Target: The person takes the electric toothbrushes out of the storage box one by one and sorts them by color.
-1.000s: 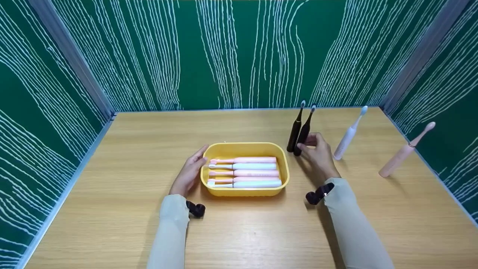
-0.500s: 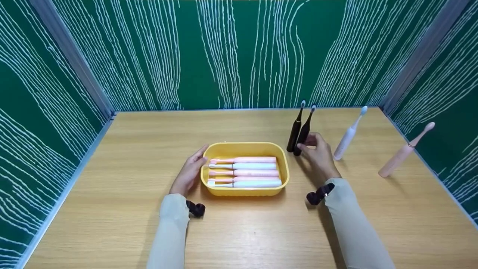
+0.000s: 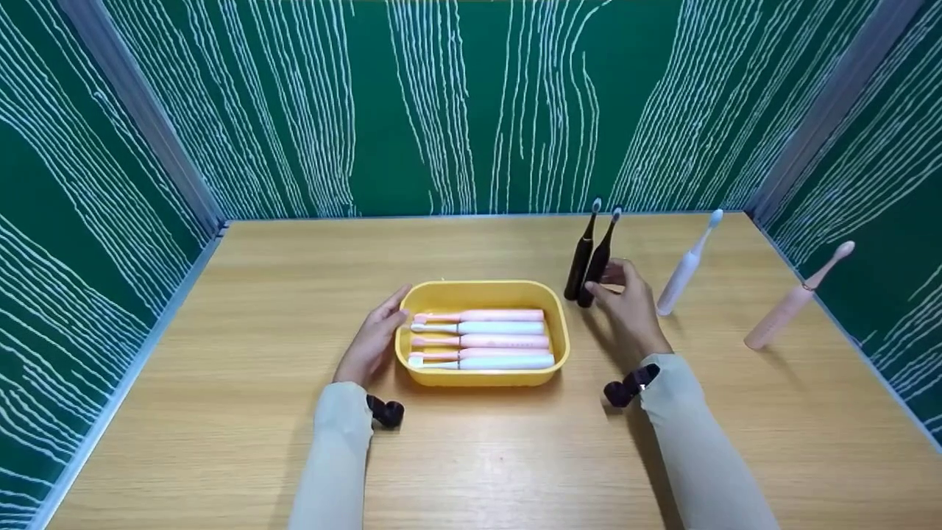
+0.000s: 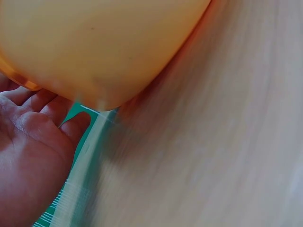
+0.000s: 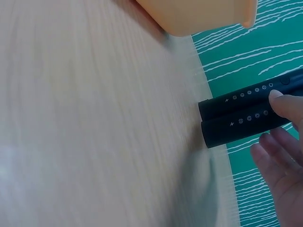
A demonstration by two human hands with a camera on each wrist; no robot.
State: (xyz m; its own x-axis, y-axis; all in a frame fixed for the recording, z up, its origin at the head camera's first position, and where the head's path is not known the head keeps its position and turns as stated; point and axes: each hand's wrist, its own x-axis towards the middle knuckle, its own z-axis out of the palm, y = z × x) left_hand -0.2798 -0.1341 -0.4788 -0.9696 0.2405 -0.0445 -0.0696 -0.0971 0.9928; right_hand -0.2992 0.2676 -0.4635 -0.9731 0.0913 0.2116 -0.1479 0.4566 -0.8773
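A yellow bin (image 3: 482,377) sits on the table, holding several pink and white electric toothbrushes (image 3: 508,341) laid lengthwise. At its left end, my left hand (image 3: 372,342) touches the wall; the left wrist view has the fingers relaxed against the bin's outside (image 4: 104,47). To the right of the bin, two black electric toothbrushes stand upright side by side. My right hand (image 3: 625,305) pinches the right-hand black toothbrush (image 3: 598,265) between thumb and fingers. Beside it is the other black toothbrush (image 3: 580,266). The right wrist view shows the thumb over the handles and fingers behind.
Farther right, a white electric toothbrush (image 3: 681,280) and a pink one (image 3: 781,316) stand upright, apart from each other. Green panels with white wavy lines (image 3: 486,110) border the wooden table (image 3: 243,331) at the back and both sides.
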